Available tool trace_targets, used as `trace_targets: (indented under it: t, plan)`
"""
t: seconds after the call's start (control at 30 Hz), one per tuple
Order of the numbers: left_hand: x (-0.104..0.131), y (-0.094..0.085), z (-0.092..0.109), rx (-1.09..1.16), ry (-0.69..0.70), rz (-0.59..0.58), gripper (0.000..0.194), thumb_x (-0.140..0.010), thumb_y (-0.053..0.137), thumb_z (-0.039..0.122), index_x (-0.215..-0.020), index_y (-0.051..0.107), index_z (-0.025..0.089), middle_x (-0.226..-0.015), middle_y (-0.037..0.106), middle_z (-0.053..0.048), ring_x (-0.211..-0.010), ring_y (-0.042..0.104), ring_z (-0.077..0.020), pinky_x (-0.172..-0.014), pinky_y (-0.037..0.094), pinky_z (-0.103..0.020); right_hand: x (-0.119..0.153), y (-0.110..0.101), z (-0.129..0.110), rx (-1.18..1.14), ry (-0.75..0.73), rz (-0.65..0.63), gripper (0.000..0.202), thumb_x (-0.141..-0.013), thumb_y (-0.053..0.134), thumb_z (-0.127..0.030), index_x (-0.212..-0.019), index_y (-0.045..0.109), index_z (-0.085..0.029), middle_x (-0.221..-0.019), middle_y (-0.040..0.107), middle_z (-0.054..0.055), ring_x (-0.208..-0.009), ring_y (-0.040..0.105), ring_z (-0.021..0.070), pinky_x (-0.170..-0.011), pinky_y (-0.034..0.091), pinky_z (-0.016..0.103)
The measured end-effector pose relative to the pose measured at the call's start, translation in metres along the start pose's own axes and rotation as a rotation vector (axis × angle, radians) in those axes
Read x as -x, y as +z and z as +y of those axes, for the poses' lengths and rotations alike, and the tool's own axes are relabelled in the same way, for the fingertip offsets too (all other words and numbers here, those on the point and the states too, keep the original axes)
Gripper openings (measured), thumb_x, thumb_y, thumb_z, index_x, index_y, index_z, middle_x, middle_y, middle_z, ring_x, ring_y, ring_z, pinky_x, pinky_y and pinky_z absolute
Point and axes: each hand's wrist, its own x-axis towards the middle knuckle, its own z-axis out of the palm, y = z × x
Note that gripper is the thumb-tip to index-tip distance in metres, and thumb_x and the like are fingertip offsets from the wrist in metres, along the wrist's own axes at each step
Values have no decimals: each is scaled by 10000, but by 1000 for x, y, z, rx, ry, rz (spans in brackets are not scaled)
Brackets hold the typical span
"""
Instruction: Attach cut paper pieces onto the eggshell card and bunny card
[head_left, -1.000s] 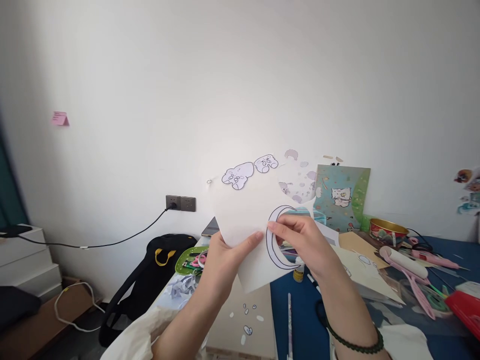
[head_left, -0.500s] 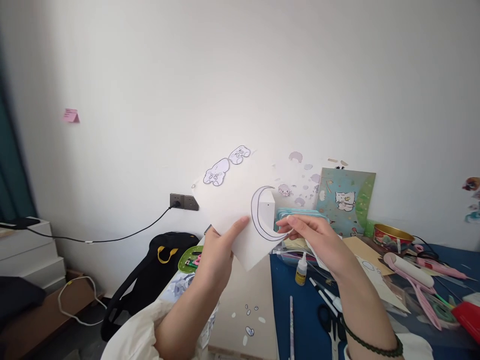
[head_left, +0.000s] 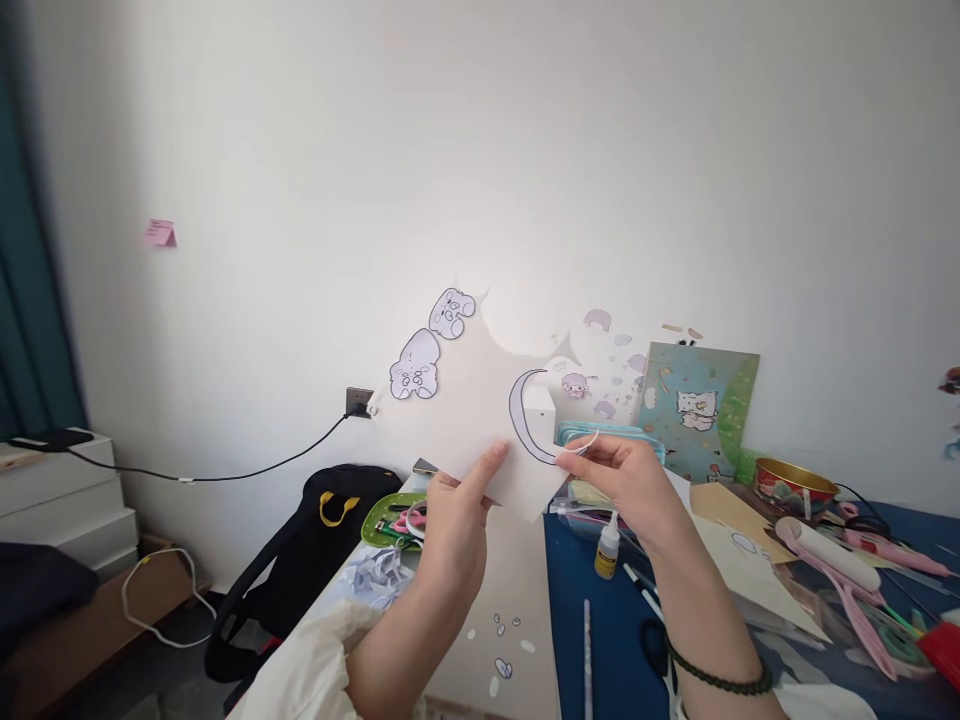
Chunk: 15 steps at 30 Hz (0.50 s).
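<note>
My left hand (head_left: 459,520) grips the lower edge of a white sheet of paper (head_left: 469,420), thumb on its face. Two pale purple bear cutouts (head_left: 415,366) with dark outlines show on its upper left part. A crescent moon cutout (head_left: 519,420), pale and dark-edged, is in front of the sheet's right side. My right hand (head_left: 626,480) pinches the moon's lower end between thumb and fingers. A thin white tip shows above those fingers. Whether the moon touches the sheet, I cannot tell.
A small glue bottle (head_left: 607,548), a pencil (head_left: 587,655) and black-handled scissors (head_left: 655,648) lie or stand on the blue table. At left are a green tray (head_left: 371,520) and a black backpack (head_left: 300,560). A round tin (head_left: 795,487) stands right.
The sheet has turned and tilted, so the bears now sit lower left and a curved gap shows along its upper edge. My right hand has shifted slightly with the moon's lower end.
</note>
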Motion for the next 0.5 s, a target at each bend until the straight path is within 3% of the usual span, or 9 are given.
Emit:
trace_targets:
  t: [0.17,0.33,0.5]
  plan:
    - [-2,-2,-2,10,-5,-7,244,-690,788,222,-907,701,148,-1003,744,-82,-897,696,-190,-681,562,-220,1,2,-2,-60,-12,-15,244,-665,769,-399,-746,718,-175,-731,700,43,-727,632,192,-681,475,299]
    - [-1,-2,-2,24,4,-78,275,-715,765,217,-983,712,186,-1051,738,-62,-1008,672,-200,-792,555,-246,2,19,-2,-179,-20,17,267,-648,778,-403,-784,738,-177,-795,723,57,-761,643,221,-679,493,319]
    - [-1,-4,-5,-17,14,-117,305,-726,757,243,-1018,705,174,-1022,745,-70,-976,682,-220,-791,553,-281,-3,27,6,-274,27,-3,258,-609,819,-380,-728,730,-169,-697,681,23,-663,592,157,-620,458,264]
